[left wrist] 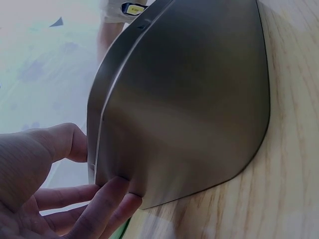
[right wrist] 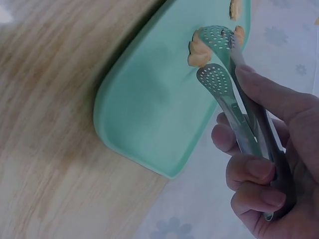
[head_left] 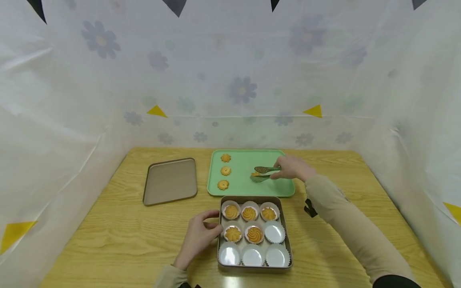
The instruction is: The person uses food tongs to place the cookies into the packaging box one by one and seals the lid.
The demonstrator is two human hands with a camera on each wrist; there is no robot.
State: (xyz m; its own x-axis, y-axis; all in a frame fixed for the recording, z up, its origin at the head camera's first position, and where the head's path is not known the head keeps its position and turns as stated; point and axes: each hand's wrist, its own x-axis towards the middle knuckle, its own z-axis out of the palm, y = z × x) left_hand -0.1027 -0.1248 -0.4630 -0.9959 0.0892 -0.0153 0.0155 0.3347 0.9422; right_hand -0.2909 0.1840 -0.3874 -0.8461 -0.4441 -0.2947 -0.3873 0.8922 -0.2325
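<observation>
Right hand (head_left: 292,169) grips tongs (head_left: 264,174) over the green tray (head_left: 248,190), tips around a cookie (right wrist: 199,52) (right wrist view shows it best). Left hand (head_left: 199,236) rests relaxed, fingertips (left wrist: 117,191) on the tin's (head_left: 284,224) left wall. Bare counter (head_left: 119,240) lies left of that hand; the lid (head_left: 170,181) sits well beyond it.

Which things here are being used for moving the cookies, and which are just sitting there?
In use: tongs in the right hand; cookie between them; green tray; tin of paper cups, steadied by the left hand.
Lying about: lid; wooden table.
</observation>
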